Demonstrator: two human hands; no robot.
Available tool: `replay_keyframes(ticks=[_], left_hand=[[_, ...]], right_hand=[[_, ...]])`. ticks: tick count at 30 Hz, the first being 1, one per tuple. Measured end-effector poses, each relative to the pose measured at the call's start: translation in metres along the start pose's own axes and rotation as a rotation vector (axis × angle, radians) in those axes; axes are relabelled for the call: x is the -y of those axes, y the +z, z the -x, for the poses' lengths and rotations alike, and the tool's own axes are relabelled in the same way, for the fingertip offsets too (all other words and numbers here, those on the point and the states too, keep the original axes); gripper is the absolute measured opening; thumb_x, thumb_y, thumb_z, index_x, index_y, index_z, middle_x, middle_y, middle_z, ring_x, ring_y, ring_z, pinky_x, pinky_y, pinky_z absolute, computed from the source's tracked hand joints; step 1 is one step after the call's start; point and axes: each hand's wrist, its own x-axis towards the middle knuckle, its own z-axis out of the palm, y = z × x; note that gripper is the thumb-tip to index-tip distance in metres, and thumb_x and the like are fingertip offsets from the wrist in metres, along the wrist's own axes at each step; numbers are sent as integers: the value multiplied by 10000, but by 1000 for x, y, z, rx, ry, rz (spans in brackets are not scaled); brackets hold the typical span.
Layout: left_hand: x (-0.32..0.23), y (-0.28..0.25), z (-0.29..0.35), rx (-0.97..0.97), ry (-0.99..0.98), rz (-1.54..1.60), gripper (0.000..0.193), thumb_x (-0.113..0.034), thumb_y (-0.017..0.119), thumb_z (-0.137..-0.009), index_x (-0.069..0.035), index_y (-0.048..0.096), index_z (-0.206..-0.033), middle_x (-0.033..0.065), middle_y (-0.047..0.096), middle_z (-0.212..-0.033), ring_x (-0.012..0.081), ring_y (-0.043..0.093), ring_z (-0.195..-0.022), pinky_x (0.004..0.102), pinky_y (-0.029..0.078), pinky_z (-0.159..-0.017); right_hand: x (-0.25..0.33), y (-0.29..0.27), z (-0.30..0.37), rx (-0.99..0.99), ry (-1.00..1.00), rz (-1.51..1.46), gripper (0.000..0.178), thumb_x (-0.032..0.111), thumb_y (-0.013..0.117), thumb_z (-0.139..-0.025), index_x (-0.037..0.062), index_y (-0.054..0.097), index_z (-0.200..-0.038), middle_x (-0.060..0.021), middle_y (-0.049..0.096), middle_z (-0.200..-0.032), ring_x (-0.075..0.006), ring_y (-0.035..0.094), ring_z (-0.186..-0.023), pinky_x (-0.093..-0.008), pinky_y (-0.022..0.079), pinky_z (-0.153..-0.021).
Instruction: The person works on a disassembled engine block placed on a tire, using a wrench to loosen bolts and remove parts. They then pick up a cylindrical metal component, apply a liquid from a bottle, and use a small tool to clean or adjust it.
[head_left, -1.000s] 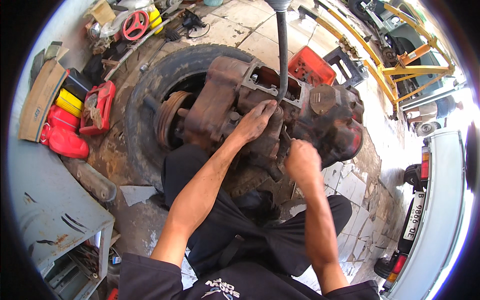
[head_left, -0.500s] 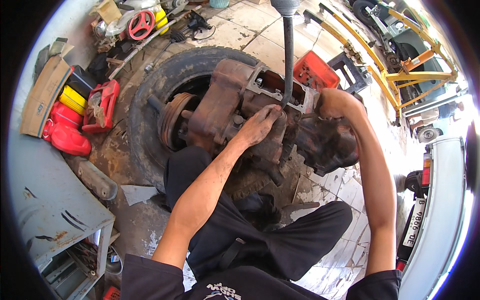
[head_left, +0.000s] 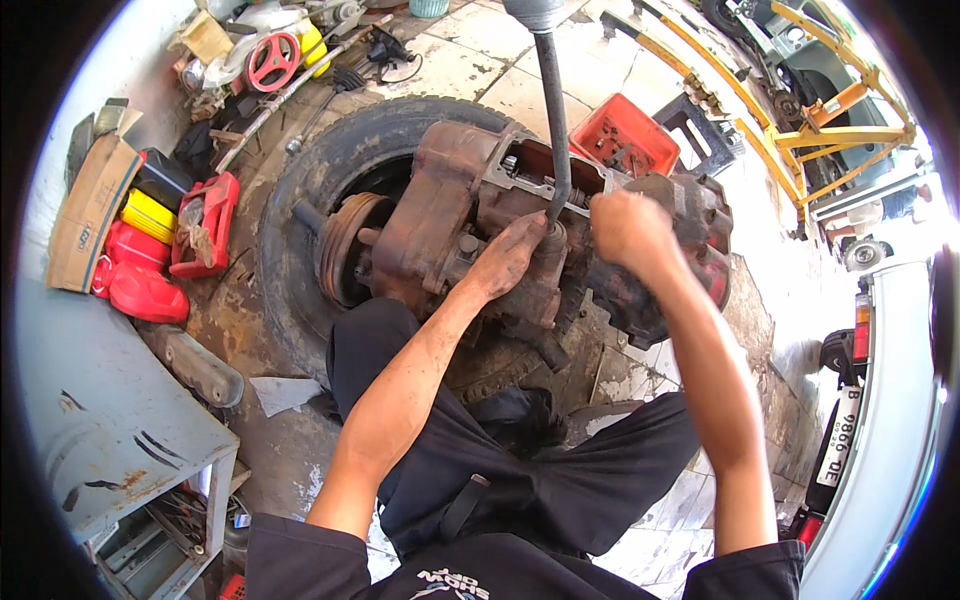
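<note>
- While the left hand [head_left: 515,258] lies flat with its fingers spread and pressed on the rusty gearbox [head_left: 470,215], it grips nothing; it seems only to steady the housing just beside the foot of the shift lever [head_left: 553,110].
- Beside it, the right hand [head_left: 625,228] is curled shut on top of the casing, close to the lever's base; what its fingers enclose is hidden, so I cannot tell whether they clasp a part or a small tool.
- Under both hands the gearbox rests on its side across an old tyre [head_left: 300,190], its drum end pointing away to the left of the left-hand fingers.
- Judging by this, the step in hand is work at the opened top of the casing, around the lever seat; the next move likely calls for a firm hold below while the right hand pulls or turns.
- Farther out, past the right knuckles, sits an orange crate [head_left: 625,135]; far off to the left stand red and yellow cans [head_left: 140,255].
</note>
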Motion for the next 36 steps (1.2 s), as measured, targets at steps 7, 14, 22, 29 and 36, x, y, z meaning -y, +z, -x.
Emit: replay_keyframes(ticks=[7, 14, 22, 29, 36], left_hand=[[-5, 2, -1, -34, -4, 0, 806, -624, 318, -968, 72, 424, -1360, 250, 454, -1392, 320, 403, -1319, 358, 266, -1107], [-1, -1, -1, -39, -36, 16, 831, -647, 326, -953, 65, 412, -1373, 254, 427, -1411, 336, 368, -1346, 370, 247, -1121], [0, 3, 0, -20, 8, 30, 873, -683, 313, -935, 64, 403, -1377, 257, 401, -1426, 334, 339, -1362, 378, 230, -1130], [0, 4, -2, -23, 51, 40, 856, -676, 311, -941, 65, 430, -1353, 256, 441, -1381, 336, 370, -1331, 383, 241, -1119], [1, 5, -1, -48, 22, 25, 833, -666, 322, -945, 40, 406, -1379, 246, 428, -1395, 330, 366, -1338, 382, 245, -1118]], right_hand=[[94, 103, 58, -171, 466, 33, 375, 124, 571, -868, -74, 600, -1185, -151, 613, -1040, -201, 705, -737, -281, 585, -586], [61, 70, 91, 14, 257, -231, 349, 49, 598, -810, -89, 591, -1131, -221, 633, -1067, -319, 701, -850, -372, 584, -727], [-22, 5, 61, -4, 191, -194, 245, 132, 664, -741, -29, 655, -926, -245, 667, -946, -378, 650, -938, -443, 532, -837], [-48, -4, -8, 144, 49, -88, 254, 116, 607, -718, -49, 670, -902, -229, 681, -925, -356, 670, -891, -433, 539, -740], [-28, -50, -58, 616, 1, 179, 272, 109, 553, -756, 21, 704, -965, -128, 711, -906, -261, 705, -779, -408, 549, -636]])
